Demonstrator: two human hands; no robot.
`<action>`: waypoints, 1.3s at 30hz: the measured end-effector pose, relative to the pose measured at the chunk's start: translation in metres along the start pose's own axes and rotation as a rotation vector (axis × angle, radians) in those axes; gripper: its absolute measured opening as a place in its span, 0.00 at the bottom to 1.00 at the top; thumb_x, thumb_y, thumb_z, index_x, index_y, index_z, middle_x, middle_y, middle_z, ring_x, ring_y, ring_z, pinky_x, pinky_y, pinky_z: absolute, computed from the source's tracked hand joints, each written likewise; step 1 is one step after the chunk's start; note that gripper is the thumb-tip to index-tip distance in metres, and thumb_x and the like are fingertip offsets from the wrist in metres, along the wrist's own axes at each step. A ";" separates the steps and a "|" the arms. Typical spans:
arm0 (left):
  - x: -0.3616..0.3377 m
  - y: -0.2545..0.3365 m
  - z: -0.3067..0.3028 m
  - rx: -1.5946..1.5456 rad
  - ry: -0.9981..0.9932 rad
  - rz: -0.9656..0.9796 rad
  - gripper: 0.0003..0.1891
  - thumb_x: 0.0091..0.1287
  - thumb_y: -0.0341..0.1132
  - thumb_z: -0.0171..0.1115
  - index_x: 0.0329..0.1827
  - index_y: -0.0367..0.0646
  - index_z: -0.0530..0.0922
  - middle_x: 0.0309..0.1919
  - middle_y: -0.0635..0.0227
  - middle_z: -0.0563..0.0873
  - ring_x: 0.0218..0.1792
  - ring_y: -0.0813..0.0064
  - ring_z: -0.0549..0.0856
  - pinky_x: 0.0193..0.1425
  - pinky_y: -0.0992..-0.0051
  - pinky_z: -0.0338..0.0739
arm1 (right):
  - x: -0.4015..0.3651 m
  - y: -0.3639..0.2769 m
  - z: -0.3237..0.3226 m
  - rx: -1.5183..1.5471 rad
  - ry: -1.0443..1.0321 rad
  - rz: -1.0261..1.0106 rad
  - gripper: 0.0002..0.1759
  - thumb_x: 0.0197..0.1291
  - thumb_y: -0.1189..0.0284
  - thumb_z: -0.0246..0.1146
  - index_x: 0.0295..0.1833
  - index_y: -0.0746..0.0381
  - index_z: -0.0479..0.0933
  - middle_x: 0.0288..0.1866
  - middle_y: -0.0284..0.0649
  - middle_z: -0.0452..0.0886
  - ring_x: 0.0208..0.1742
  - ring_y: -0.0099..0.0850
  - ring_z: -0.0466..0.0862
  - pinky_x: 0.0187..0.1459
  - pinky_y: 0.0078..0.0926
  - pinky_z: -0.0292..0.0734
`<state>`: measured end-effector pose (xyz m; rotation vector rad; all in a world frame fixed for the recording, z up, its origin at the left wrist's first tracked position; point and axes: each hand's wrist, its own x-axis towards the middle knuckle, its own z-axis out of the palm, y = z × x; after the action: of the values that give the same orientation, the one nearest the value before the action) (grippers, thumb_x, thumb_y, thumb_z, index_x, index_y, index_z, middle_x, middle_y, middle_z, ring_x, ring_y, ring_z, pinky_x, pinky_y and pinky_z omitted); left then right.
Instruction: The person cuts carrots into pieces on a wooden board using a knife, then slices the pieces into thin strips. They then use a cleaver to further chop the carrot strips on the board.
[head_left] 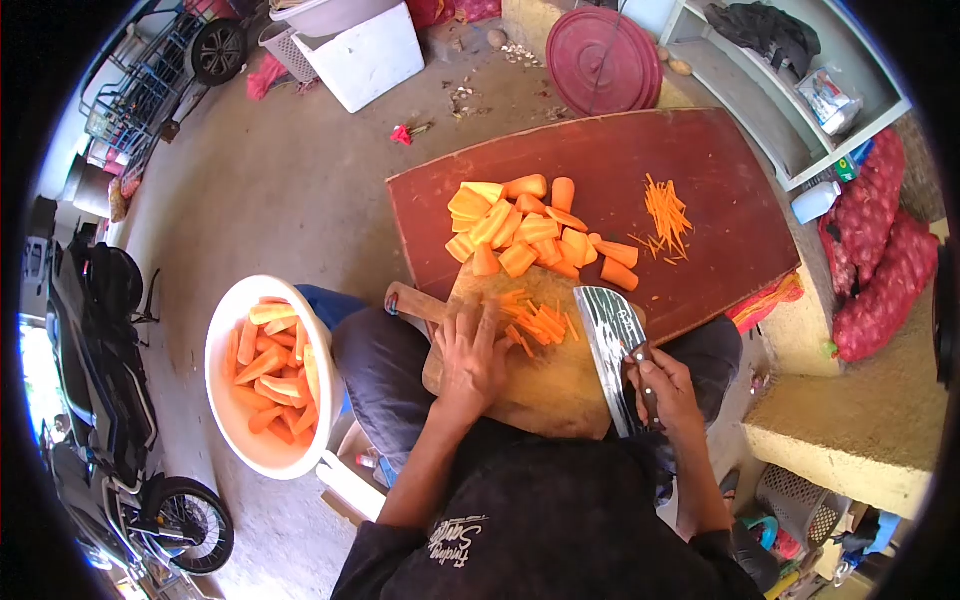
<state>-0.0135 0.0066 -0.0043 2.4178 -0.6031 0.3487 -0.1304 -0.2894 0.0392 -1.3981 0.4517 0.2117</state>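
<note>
My right hand [665, 388] is wrapped round the brown handle of a cleaver [602, 325], its broad shiny blade lying along the right side of the wooden cutting board [570, 395]. On the left part of the board my left hand [472, 350] rests with fingers stretched and slightly blurred. Cut carrot sticks [540, 325] lie just right of its fingertips; whether anything is under the fingers is hidden. Beyond the board, a heap of peeled carrot chunks [520, 225] sits on the red table [600, 150]. Farther right is a small pile of thin carrot shreds [665, 215].
A white bucket [213, 370] of peeled carrots stands at my left. Red mesh sacks [885, 290] and a shelf [720, 90] are on the right. A red round lid [603, 62] leans behind the table. A motorcycle [105, 360] is parked far left.
</note>
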 end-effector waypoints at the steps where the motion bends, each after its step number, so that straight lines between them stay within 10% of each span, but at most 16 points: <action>1: 0.001 -0.001 -0.001 0.024 -0.027 -0.024 0.35 0.67 0.27 0.76 0.80 0.42 0.78 0.75 0.48 0.80 0.73 0.43 0.78 0.75 0.46 0.70 | 0.000 0.000 0.001 0.034 -0.011 0.021 0.20 0.87 0.62 0.58 0.63 0.69 0.80 0.34 0.32 0.78 0.17 0.19 0.75 0.19 0.19 0.70; 13: -0.013 0.009 0.010 0.094 -0.309 0.054 0.42 0.84 0.54 0.60 0.90 0.31 0.62 0.86 0.31 0.64 0.85 0.35 0.67 0.89 0.39 0.57 | 0.036 0.009 0.061 0.059 -0.208 0.072 0.18 0.91 0.63 0.51 0.65 0.67 0.76 0.34 0.31 0.76 0.20 0.18 0.76 0.22 0.20 0.72; 22: -0.001 0.017 0.011 0.022 -0.371 0.047 0.44 0.87 0.56 0.55 0.89 0.24 0.59 0.88 0.27 0.58 0.90 0.31 0.56 0.94 0.40 0.49 | 0.032 0.028 0.067 0.436 -0.348 0.186 0.19 0.89 0.60 0.55 0.67 0.65 0.74 0.36 0.37 0.78 0.18 0.22 0.76 0.19 0.22 0.72; 39: 0.225 0.128 0.145 -0.013 -0.113 0.527 0.34 0.85 0.52 0.61 0.84 0.37 0.72 0.82 0.38 0.73 0.85 0.31 0.67 0.89 0.34 0.56 | 0.059 -0.079 -0.063 0.375 0.224 -0.247 0.18 0.87 0.60 0.58 0.62 0.64 0.78 0.30 0.34 0.78 0.15 0.22 0.73 0.14 0.25 0.70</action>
<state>0.1309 -0.2496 0.0338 2.2459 -1.2917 0.4201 -0.0567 -0.3717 0.0783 -1.0976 0.4701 -0.2244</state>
